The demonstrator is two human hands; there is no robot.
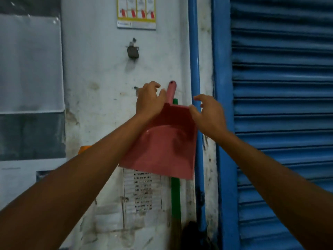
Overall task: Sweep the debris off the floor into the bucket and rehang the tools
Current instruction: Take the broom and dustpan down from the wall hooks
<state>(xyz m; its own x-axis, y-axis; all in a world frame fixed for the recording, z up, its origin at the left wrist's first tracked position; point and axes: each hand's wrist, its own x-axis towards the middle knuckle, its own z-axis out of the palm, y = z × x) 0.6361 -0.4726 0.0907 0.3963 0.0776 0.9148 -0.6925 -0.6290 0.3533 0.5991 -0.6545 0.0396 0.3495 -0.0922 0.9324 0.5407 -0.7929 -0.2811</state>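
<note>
— Where is the dustpan [167, 141] held?
— Against the wall [100, 69], neck clasped by the left grip [150, 100]; right grip [207, 112] loose, unclosed, at its corner.
— Handling?
— Judged light, stiff plastic; best taken by the handle [171, 91].

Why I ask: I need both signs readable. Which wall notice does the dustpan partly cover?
The lower notice, white with rows of black print; the pink dustpan overlaps its top. The yellow-bordered upper notice hangs uncovered above.
</note>
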